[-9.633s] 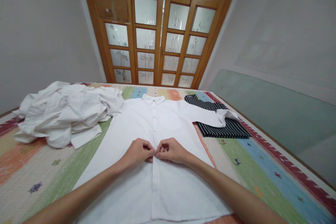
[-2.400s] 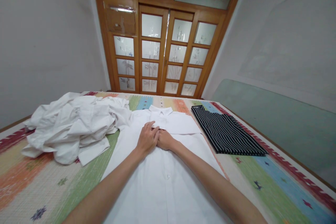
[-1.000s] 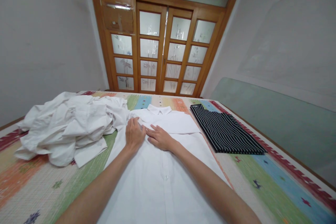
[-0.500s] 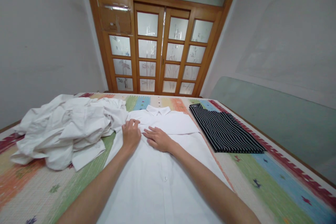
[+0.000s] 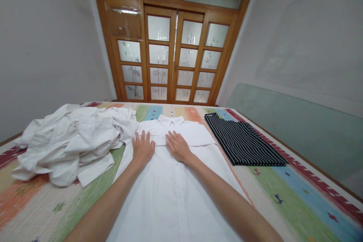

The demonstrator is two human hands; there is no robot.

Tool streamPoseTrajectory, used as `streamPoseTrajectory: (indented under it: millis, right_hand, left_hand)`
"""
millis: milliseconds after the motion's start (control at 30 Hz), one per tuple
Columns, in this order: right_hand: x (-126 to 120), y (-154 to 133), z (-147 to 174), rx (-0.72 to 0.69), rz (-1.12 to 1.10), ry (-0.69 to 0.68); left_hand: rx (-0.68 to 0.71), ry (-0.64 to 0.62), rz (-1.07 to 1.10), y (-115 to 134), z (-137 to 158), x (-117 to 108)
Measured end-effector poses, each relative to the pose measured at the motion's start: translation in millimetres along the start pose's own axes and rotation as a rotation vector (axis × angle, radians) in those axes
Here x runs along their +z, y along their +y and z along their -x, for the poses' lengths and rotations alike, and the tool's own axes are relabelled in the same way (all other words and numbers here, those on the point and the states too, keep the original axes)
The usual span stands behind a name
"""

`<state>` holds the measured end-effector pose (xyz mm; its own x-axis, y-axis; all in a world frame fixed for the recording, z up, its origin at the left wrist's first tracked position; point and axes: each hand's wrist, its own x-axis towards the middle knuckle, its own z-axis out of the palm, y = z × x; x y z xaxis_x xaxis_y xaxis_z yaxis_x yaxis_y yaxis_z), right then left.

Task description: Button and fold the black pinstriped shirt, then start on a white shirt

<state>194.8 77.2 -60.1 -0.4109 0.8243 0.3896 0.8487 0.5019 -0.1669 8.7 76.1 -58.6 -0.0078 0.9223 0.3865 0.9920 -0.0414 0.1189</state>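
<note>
A white button-up shirt (image 5: pixel 159 196) lies spread front side up, its collar (image 5: pixel 171 120) at the far end and its buttons running down the middle. Across its upper part lies a flat layer of white cloth, perhaps a sleeve folded over. My left hand (image 5: pixel 143 146) rests palm down on the left of the chest, fingers spread toward the collar. Flat on the cloth to the right of the button line is my right hand (image 5: pixel 177 145), its fingers also apart. Neither hand grips the fabric.
A rumpled heap of white clothes (image 5: pixel 82 132) lies to the left. Folded black-and-white striped cloth (image 5: pixel 244 138) sits to the right. All lie on a colourful patterned cover (image 5: pixel 272 196). A pale green panel (image 5: pixel 297 124) stands along the right edge, and wooden glazed doors (image 5: pixel 174 53) stand beyond.
My right hand has slid right along the shirt's upper part and turned to point more toward the collar. The fingers of my left hand have spread out from a more curled pose.
</note>
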Motion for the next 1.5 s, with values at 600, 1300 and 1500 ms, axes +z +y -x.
streamPoseTrajectory:
  millis: [600, 1300, 1500]
  right_hand:
    - [-19, 106, 4, 0.528, 0.148, -0.261]
    - [-16, 153, 0, 0.733, 0.136, -0.165]
    - [-22, 158, 2, 0.674, 0.101, -0.083]
  left_hand:
    - [0.179, -0.056, 0.038, -3, -5, 10]
    - [0.171, -0.048, 0.074, -4, -5, 14]
    - [0.181, -0.057, 0.058, -5, -5, 12]
